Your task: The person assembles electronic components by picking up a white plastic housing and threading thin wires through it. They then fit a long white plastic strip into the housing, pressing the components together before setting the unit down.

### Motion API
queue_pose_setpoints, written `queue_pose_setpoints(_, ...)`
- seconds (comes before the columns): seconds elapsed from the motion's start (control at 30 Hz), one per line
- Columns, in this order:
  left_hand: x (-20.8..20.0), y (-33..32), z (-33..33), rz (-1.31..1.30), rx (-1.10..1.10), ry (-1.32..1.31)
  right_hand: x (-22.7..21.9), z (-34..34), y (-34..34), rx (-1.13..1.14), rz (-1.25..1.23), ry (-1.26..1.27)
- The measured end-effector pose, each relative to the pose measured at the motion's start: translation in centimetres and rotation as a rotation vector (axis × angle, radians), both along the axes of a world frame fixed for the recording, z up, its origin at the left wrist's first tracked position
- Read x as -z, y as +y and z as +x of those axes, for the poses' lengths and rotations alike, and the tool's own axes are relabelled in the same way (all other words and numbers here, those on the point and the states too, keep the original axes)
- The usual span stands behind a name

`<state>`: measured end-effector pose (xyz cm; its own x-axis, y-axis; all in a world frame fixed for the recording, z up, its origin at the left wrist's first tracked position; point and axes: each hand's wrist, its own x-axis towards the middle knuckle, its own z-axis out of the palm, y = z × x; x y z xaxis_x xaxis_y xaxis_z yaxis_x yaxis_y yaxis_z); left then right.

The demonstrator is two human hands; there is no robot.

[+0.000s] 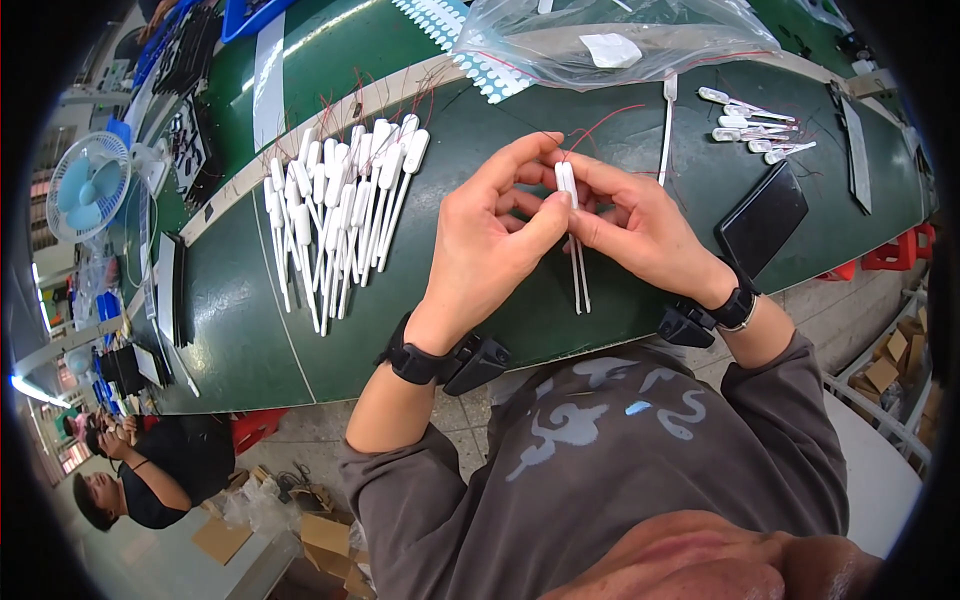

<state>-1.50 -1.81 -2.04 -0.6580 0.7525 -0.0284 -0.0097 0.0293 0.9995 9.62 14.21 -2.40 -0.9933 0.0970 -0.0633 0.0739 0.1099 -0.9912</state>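
In front of me my left hand [505, 235] and my right hand [640, 225] meet, fingertips closed on a slim white plastic stick piece [566, 177] with a broader head at the top. Two thin white stems run down below my fingers; I cannot tell whether they are two sticks or two halves of one. A fine red wire [612, 115] rises from near the head. My thumbs press on its lower part and partly hide it. To the left lies a large bunch of similar white sticks [345, 190], heads away from me, with red wires at their far ends.
A black phone-like slab [763, 218] lies right on the green tabletop [235, 345]. Beyond it are several small white sticks [745, 122] with red wires. One long white stick [668, 125] lies beneath a clear plastic bag [620, 45]. A fan [90, 187] and another person [165, 470] are at left.
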Motion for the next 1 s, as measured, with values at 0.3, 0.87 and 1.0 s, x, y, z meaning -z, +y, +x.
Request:
queue_pose_setpoints(0.3, -0.4, -0.2, -0.2, -0.029, 0.079, -0.019, -0.2, 0.5, 0.4, -0.061, 0.202, 0.0)
queue_pose_setpoints(0.87, 0.6, -0.4, 0.8, -0.007, 0.026, -0.083, 0.4, 0.7, 0.1, -0.08, 0.315, 0.1)
queue_pose_setpoints(1.0, 1.2, -0.1, 0.6, -0.052, 0.061, 0.013, 0.4, 0.6, 0.1, -0.059, 0.272, 0.003)
